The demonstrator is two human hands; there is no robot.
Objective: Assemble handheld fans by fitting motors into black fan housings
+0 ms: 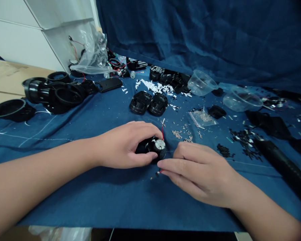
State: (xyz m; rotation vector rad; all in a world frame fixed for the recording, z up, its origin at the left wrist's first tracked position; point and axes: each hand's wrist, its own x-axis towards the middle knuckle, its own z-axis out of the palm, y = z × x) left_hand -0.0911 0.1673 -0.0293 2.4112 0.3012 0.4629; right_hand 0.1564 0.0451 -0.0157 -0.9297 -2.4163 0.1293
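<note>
My left hand (130, 144) is closed round a black plastic housing (142, 147) on the blue cloth. At the housing's right end shows the silver face of a small motor (160, 144). A red wire (163, 132) stands up from beside the motor, past my left fingertips. My right hand (198, 170) pinches another red wire (161, 171) between thumb and fingers, just below and right of the motor. Small dark and metallic pieces (154, 175) show by that wire's end; their kind is too small to make out.
Two black plastic shells (148, 103) lie ahead of my hands. Small screws (177, 134) are scattered nearby, beside a zip bag (202, 117). Black rings (12, 109) stand at the left. Clear bowls (203, 83) and white bits (158, 87) lie toward the back; a black tube (281, 160) is at right.
</note>
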